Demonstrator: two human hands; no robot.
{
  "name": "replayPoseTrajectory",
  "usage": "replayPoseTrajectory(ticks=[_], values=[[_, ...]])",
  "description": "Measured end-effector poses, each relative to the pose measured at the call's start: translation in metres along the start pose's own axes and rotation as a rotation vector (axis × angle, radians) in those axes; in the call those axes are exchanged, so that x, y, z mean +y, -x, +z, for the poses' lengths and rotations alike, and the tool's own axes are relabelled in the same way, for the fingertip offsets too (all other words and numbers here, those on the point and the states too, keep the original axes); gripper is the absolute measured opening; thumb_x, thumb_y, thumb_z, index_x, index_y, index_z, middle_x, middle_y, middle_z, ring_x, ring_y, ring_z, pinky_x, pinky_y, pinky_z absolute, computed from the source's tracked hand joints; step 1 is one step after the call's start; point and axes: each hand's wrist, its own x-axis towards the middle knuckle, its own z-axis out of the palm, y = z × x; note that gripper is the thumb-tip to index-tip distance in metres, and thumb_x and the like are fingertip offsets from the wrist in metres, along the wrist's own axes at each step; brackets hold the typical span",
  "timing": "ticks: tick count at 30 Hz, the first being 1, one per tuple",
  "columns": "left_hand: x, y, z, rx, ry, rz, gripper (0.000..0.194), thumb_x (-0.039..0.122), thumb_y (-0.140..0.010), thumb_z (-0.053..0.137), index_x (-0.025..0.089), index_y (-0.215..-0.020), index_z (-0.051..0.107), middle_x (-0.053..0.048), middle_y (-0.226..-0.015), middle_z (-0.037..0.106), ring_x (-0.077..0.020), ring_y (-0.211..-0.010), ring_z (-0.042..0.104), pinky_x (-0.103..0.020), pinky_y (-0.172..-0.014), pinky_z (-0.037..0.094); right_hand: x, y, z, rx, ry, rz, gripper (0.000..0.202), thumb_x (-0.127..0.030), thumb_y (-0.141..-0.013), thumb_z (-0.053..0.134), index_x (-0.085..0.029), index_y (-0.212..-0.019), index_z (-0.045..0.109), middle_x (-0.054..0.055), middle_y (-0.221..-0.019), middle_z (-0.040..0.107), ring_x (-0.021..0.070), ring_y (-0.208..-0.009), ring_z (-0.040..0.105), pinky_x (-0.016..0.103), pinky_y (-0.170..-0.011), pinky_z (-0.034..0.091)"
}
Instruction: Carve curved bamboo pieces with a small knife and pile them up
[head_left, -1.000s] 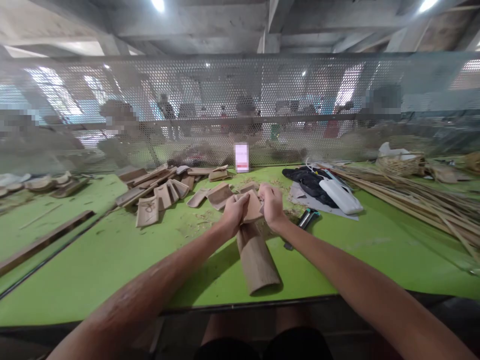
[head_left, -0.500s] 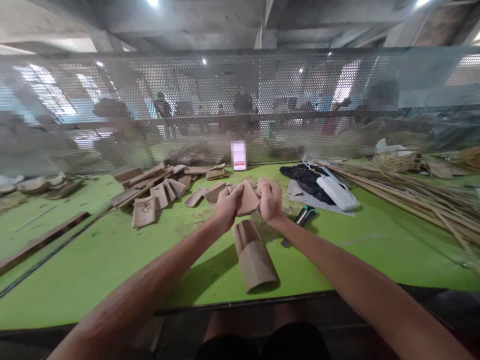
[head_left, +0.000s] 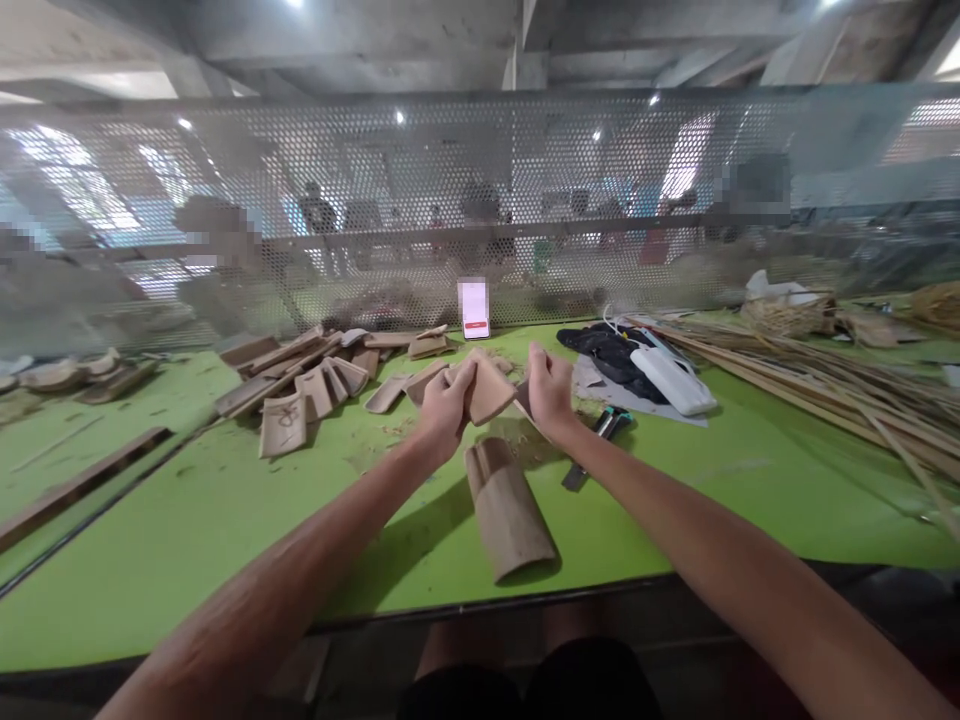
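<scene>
My left hand [head_left: 444, 405] is closed around a pale, curved bamboo piece [head_left: 489, 388], thumb on top. At the bamboo's right edge, my right hand [head_left: 547, 390] is closed on a thin, dark, flat piece [head_left: 523, 396] that looks like a folded sheet; most of it is hidden by the fingers. Below both hands a half-round bamboo section [head_left: 514, 515] lies on the green table with its curved side up. A utility knife [head_left: 598, 448] with a black and teal body rests beside my right forearm.
Several cut bamboo pieces [head_left: 319, 390] are heaped at the left. A lit phone [head_left: 474, 308] leans against the perforated screen [head_left: 337, 270]. On the right are a black cloth [head_left: 604, 355], a white device [head_left: 671, 380] and long bamboo strips [head_left: 795, 385]. People sit behind the screen.
The bamboo piece has tilted in my left hand. My right hand has moved slightly right, away from it, and the dark flat piece now shows between them.
</scene>
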Motion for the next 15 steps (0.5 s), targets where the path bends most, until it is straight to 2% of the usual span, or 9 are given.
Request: replayPoseTrajectory(ticks=[6, 11, 15], values=[[-0.017, -0.014, -0.011, 0.13, -0.146, 0.25, 0.034, 0.044, -0.081, 0.074, 0.018, -0.084, 0.051, 0.0, -0.078, 0.057, -0.0119, -0.068, 0.055, -0.023, -0.059, 0.047, -0.011, 0.018, 0.004, -0.127, 0.063, -0.028, 0.047, -0.04, -0.095, 0.045, -0.024, -0.055, 0.027, -0.005, -0.052, 0.026, 0.0111, -0.052, 0.029, 0.03, -0.053, 0.019], [-0.015, -0.016, -0.017, 0.224, -0.426, 0.391, 0.034, 0.047, -0.085, 0.068, 0.02, -0.081, 0.048, 0.001, -0.075, 0.052, -0.0129, -0.068, 0.051, -0.025, -0.06, 0.043, -0.009, 0.026, 0.007, -0.296, 0.039, 0.065, 0.049, -0.045, -0.094, 0.048, -0.023, -0.054, 0.031, -0.004, -0.052, 0.029, 0.0116, -0.052, 0.031, 0.029, -0.053, 0.022], [-0.013, -0.013, -0.016, 0.234, -0.657, 0.512, 0.032, 0.048, -0.088, 0.064, 0.02, -0.085, 0.049, 0.0, -0.075, 0.051, -0.0141, -0.068, 0.05, -0.026, -0.059, 0.038, -0.003, 0.024, 0.006, -0.34, 0.058, 0.126, 0.05, -0.049, -0.092, 0.051, -0.023, -0.052, 0.035, -0.005, -0.05, 0.029, 0.0117, -0.049, 0.03, 0.029, -0.051, 0.021]])
